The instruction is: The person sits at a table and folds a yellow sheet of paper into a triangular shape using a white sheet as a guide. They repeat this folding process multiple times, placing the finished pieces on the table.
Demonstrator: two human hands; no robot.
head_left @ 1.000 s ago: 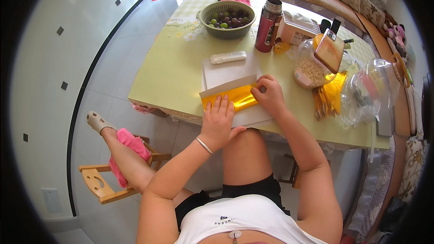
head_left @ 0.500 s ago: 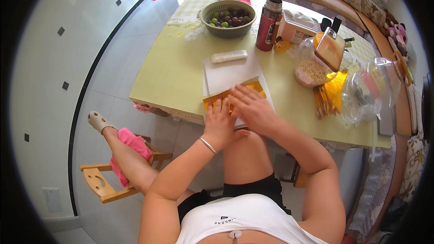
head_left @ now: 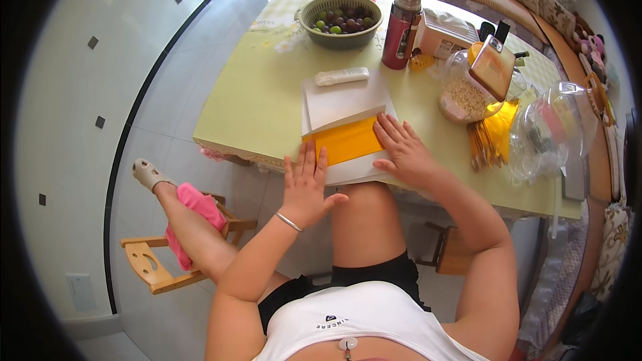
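A flat rectangle of orange-yellow foil or paper (head_left: pixel 348 143) lies on white sheets (head_left: pixel 344 104) near the table's front edge. My left hand (head_left: pixel 306 184) rests its fingertips at the left end of the yellow piece, fingers stretched out. On its right end lies my right hand (head_left: pixel 406 149), flat, with the fingers extended and the thumb toward the near white edge. Neither hand grips anything. Just beyond, a white glue-like tube or stick (head_left: pixel 342 76) lies across the white sheets.
Behind stand a colander of grapes (head_left: pixel 340 41), a red thermos (head_left: pixel 402 30) and a tissue box (head_left: pixel 445 32). At right are a jar of grain-like bits (head_left: pixel 461 101), a phone (head_left: pixel 493 69), a stack of yellow folded pieces (head_left: pixel 491 130) and a clear plastic container (head_left: pixel 552 127).
My hands have moved apart, left hand to the left and right hand to the right. The yellow piece between them is now uncovered and looks flat and smooth.
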